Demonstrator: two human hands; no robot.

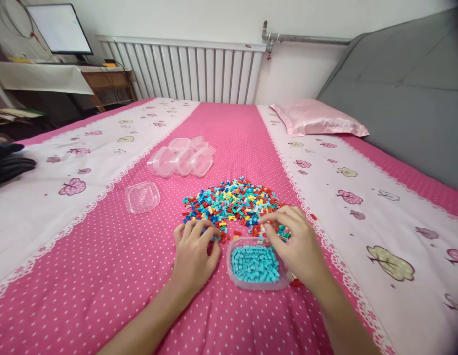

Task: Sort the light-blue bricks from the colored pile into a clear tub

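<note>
A heap of tiny coloured building bricks (234, 199) lies on the bedspread in front of me. Just nearer stands a clear plastic tub (234, 280) holding many turquoise bricks (254, 264). My left hand (195, 249) rests at the heap's near left edge, fingers bent and spread, thumb apart from them; nothing shows in its grasp. Over the tub's right side and the heap's right edge is my right hand (297, 241). Its thumb and index fingertip are brought close together at the bricks; whether a brick is between them is too small to tell.
A clear lid (142, 197) lies left of the heap, with several nested clear tubs (182, 157) behind it. A pink pillow (318, 117) is at the far right by the grey headboard (395, 88). A black glove-like item (9, 165) sits at the left edge.
</note>
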